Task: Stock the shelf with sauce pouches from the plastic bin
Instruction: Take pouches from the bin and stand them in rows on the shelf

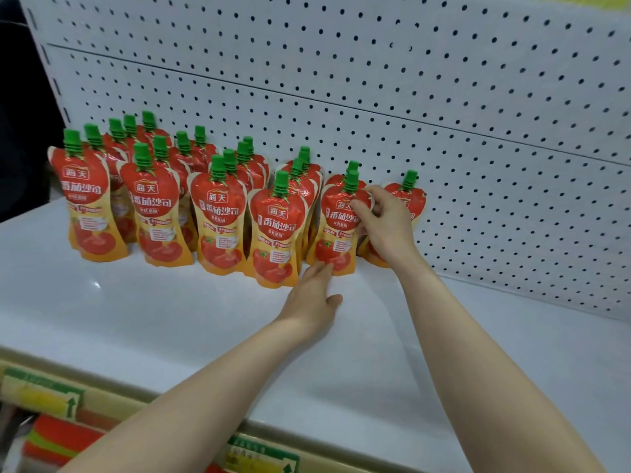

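Several red-and-orange tomato sauce pouches with green caps stand in rows (157, 216) on the white shelf (153, 308), against the pegboard back. My right hand (386, 223) grips the upper right edge of the front pouch (336, 230) in the fifth row, fingers curled round it. My left hand (314, 298) lies flat on the shelf with straight fingers touching that pouch's bottom. A single pouch (408, 196) stands behind my right hand, partly hidden. The plastic bin is out of view.
A white pegboard wall (409, 97) rises behind the shelf. Bare shelf surface stretches to the right of the pouches. Price-label strips (259, 455) run along the shelf's front edge, with coloured goods (58, 438) on a lower level at bottom left.
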`<move>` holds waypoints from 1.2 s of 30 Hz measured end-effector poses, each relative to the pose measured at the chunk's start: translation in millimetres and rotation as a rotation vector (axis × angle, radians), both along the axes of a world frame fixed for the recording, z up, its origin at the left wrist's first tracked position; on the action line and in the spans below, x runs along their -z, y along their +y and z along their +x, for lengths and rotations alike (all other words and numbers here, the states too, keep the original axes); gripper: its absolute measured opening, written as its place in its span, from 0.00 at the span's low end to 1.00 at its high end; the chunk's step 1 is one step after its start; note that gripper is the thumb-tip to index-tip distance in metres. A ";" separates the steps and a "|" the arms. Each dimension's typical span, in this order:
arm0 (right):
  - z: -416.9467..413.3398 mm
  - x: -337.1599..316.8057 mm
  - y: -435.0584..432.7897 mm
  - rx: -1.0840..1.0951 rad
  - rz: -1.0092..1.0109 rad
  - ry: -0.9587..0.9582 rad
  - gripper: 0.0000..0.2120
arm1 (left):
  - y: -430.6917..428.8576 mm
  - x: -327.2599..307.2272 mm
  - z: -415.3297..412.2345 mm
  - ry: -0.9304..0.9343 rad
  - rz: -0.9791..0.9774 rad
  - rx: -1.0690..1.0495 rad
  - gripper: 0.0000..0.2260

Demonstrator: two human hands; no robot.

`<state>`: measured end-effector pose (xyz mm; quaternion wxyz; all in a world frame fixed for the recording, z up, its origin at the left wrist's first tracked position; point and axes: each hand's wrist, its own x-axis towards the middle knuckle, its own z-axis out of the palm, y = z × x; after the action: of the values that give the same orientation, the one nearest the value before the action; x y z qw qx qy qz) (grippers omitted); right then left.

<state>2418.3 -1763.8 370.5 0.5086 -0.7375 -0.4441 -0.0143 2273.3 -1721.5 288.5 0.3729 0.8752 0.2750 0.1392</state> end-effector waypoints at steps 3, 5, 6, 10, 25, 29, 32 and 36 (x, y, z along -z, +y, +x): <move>1.0 0.7 -0.6 -0.010 -0.023 -0.003 0.05 | 0.3 -0.4 -1.0 -0.001 -0.009 0.005 0.28; 0.8 2.0 -3.3 -0.009 -0.033 0.012 0.08 | 1.1 -0.3 -1.7 0.001 -0.030 0.008 0.28; -0.5 2.4 -6.6 0.002 -0.035 0.015 0.10 | 1.5 -0.5 -2.3 0.003 -0.043 0.009 0.28; -14.0 3.0 -32.6 0.129 -0.085 -0.020 0.15 | -0.1 -5.5 -10.9 -0.004 -0.063 0.030 0.27; -255.6 113.2 -301.2 0.911 -0.129 -0.067 0.09 | -121.3 -4.6 -118.8 -0.470 -0.299 0.624 0.11; -335.9 182.2 -377.2 1.163 -0.161 0.175 0.07 | -185.5 40.9 -137.6 -0.344 -0.351 0.811 0.11; -380.3 249.5 -414.5 1.272 -0.215 0.412 0.06 | -230.6 100.4 -142.3 -0.120 -0.364 0.926 0.12; -403.0 333.5 -442.7 1.310 -0.248 0.722 0.10 | -282.2 190.7 -142.9 0.212 -0.441 1.026 0.12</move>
<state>2015.3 -2206.5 36.9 0.4234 -0.8612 0.2805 -0.0211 2130.3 -2003.7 97.8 0.5369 0.8074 -0.1269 -0.2090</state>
